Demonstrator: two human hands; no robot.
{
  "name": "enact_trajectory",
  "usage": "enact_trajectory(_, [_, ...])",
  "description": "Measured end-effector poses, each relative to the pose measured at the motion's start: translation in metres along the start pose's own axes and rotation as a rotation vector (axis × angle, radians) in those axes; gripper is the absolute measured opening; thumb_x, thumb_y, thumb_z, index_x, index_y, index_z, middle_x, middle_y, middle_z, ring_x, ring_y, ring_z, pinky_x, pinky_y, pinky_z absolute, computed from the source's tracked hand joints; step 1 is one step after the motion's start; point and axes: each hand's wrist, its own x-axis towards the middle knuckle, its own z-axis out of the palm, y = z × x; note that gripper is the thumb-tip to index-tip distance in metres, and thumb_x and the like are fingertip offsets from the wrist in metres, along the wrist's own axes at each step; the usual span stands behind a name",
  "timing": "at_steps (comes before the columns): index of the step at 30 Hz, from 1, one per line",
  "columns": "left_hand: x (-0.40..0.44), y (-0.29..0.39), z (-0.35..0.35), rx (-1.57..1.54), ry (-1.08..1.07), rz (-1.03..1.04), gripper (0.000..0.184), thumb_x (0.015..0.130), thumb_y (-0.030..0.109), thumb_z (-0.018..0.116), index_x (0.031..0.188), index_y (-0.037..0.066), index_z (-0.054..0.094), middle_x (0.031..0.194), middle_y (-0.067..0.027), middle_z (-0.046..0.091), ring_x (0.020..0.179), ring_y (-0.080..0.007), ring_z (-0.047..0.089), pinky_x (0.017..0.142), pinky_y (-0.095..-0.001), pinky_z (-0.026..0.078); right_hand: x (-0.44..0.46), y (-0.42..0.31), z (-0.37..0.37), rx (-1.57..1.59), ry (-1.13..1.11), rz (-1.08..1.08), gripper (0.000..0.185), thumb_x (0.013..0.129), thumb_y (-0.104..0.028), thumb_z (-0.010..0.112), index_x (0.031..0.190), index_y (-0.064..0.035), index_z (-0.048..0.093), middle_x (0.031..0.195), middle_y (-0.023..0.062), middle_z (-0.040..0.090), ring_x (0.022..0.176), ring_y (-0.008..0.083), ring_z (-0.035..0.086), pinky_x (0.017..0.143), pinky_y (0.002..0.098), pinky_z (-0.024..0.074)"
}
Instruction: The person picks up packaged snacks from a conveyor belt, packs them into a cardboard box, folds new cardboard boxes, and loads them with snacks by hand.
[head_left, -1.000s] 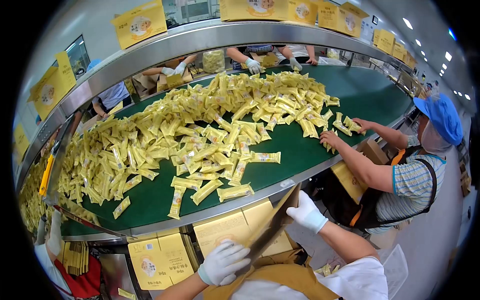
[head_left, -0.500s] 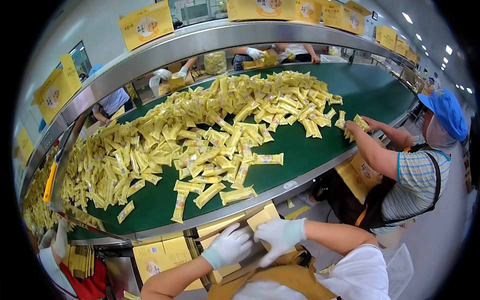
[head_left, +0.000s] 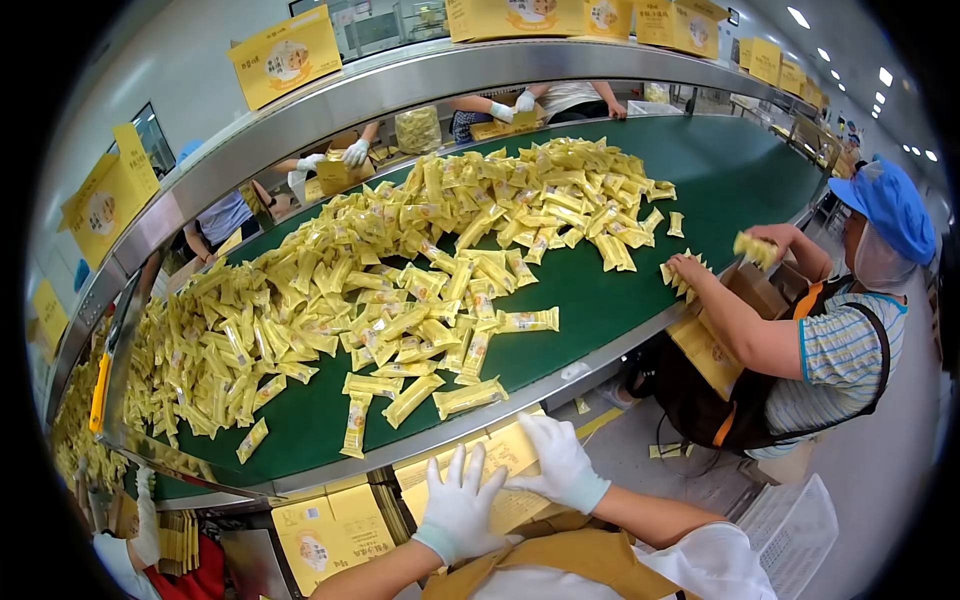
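Note:
A yellow printed carton (head_left: 511,451) stands in front of my body, just below the belt's near edge. My left hand (head_left: 462,508), in a white glove, lies against its left part with the fingers spread. My right hand (head_left: 563,466), also gloved, grips its right side, thumb across the printed face and fingers along the upper edge. Beyond, yellow wrapped snack bars (head_left: 410,300) lie heaped on the green belt (head_left: 585,300). A few loose bars (head_left: 470,397) rest close to the near edge. Whether the carton holds anything is hidden.
Flat yellow cartons (head_left: 330,530) are stacked at my lower left. On the right, a co-worker in a blue cap (head_left: 890,215) handles bars above a carton. A white crate (head_left: 795,530) stands at lower right. Overhead, a metal rail (head_left: 400,85) bears display cartons.
Both my hands have shifted on the carton, and its printed face now shows. My left fingers have spread. The co-worker on the right has lifted bars off the belt toward a carton.

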Motion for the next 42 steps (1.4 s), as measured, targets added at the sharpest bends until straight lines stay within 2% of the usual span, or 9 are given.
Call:
enact_trajectory(5, [0.002, 0.002, -0.008, -0.025, -0.050, 0.008, 0.111, 0.066, 0.069, 0.074, 0.154, 0.012, 0.036, 0.155, -0.0322, 0.029, 0.143, -0.0523, 0.025, 0.109, -0.0682, 0.022, 0.011, 0.031, -0.008, 0.496, -0.101, 0.016, 0.060, 0.087, -0.041, 0.077, 0.130, -0.0036, 0.059, 0.127, 0.0138, 0.058, 0.103, 0.0220, 0.060, 0.091, 0.0362, 0.0506])
enact_trajectory(8, [-0.005, -0.013, -0.024, -0.141, 0.089, 0.005, 0.115, 0.066, 0.060, 0.077, 0.158, 0.010, 0.027, 0.155, -0.0311, 0.029, 0.141, -0.0527, 0.030, 0.110, -0.0648, 0.027, 0.006, 0.069, -0.004, 1.154, 0.019, 0.458, 0.044, 0.100, -0.034, 0.062, 0.129, -0.0018, 0.060, 0.118, 0.0076, 0.064, 0.097, 0.0140, 0.062, 0.087, 0.0299, 0.0529])
enact_trajectory(12, [-0.019, -0.055, -0.012, -1.017, 0.577, -0.037, 0.117, 0.065, 0.038, 0.083, 0.156, 0.000, 0.020, 0.150, -0.0283, 0.037, 0.132, -0.0449, 0.048, 0.109, -0.0526, 0.042, -0.005, 0.097, 0.012, 0.577, 0.196, 0.495, 0.041, 0.104, -0.031, 0.053, 0.128, 0.0010, 0.060, 0.119, 0.0170, 0.067, 0.111, 0.0267, 0.064, 0.099, 0.0356, 0.0491])
enact_trajectory(16, [-0.019, -0.058, 0.048, -2.071, 0.470, -0.058, 0.094, 0.078, 0.029, 0.073, 0.154, 0.002, 0.025, 0.143, -0.0224, 0.049, 0.124, -0.0366, 0.058, 0.105, -0.0487, 0.049, -0.009, 0.079, 0.036, 0.648, 0.073, 0.309, 0.054, 0.106, -0.036, 0.045, 0.146, -0.0008, 0.038, 0.144, 0.0254, 0.050, 0.133, 0.0326, 0.051, 0.108, 0.0381, 0.0410])
enact_trajectory(28, [-0.030, 0.005, 0.199, -2.470, 0.313, -0.405, 0.075, 0.100, 0.063, 0.041, 0.153, 0.010, 0.035, 0.145, -0.0144, 0.052, 0.130, -0.0341, 0.053, 0.109, -0.0491, 0.045, -0.086, 0.046, 0.015, 0.167, -0.155, 0.510, 0.037, 0.100, -0.030, 0.049, 0.124, -0.0012, 0.044, 0.085, 0.0325, 0.067, 0.079, 0.0529, 0.064, 0.073, 0.0606, 0.0505])
enact_trajectory(35, [-0.011, -0.019, 0.267, -1.811, 0.495, -0.807, 0.054, 0.107, 0.050, 0.032, 0.133, 0.010, 0.057, 0.124, -0.0147, 0.068, 0.111, -0.0297, 0.066, 0.091, -0.0427, 0.053, -0.038, -0.006, -0.003, -0.129, -0.195, 0.242, 0.041, 0.093, -0.022, 0.053, 0.124, 0.0052, 0.048, 0.063, 0.0190, 0.065, 0.056, 0.0391, 0.066, 0.058, 0.0525, 0.0536])
enact_trajectory(38, [-0.014, -0.057, 0.268, -0.551, -0.109, -0.762, 0.046, 0.106, 0.041, 0.037, 0.125, 0.009, 0.063, 0.112, -0.0199, 0.071, 0.103, -0.0381, 0.068, 0.086, -0.0457, 0.054, -0.018, -0.020, 0.023, -0.268, -0.249, 0.151, 0.056, 0.092, -0.024, 0.053, 0.135, 0.0109, 0.043, 0.065, 0.0169, 0.067, 0.054, 0.0372, 0.066, 0.056, 0.0503, 0.0538])
enact_trajectory(40, [-0.021, -0.065, 0.221, -0.416, -0.251, -0.685, 0.037, 0.101, 0.034, 0.047, 0.119, 0.006, 0.065, 0.109, -0.0228, 0.070, 0.102, -0.0418, 0.066, 0.088, -0.0492, 0.053, -0.014, -0.027, 0.036, -0.259, -0.286, 0.120, 0.059, 0.092, -0.025, 0.053, 0.135, 0.0140, 0.044, 0.063, 0.0154, 0.067, 0.053, 0.0366, 0.065, 0.054, 0.0505, 0.0532])
enact_trajectory(42, [-0.034, -0.077, 0.248, -0.446, 0.288, -0.568, 0.039, 0.101, 0.035, 0.049, 0.120, 0.004, 0.063, 0.114, -0.0231, 0.067, 0.102, -0.0401, 0.065, 0.091, -0.0471, 0.051, -0.017, -0.035, 0.047, -0.291, -0.291, 0.097, 0.061, 0.093, -0.025, 0.052, 0.137, 0.0147, 0.042, 0.063, 0.0158, 0.066, 0.052, 0.0374, 0.065, 0.053, 0.0511, 0.0528])
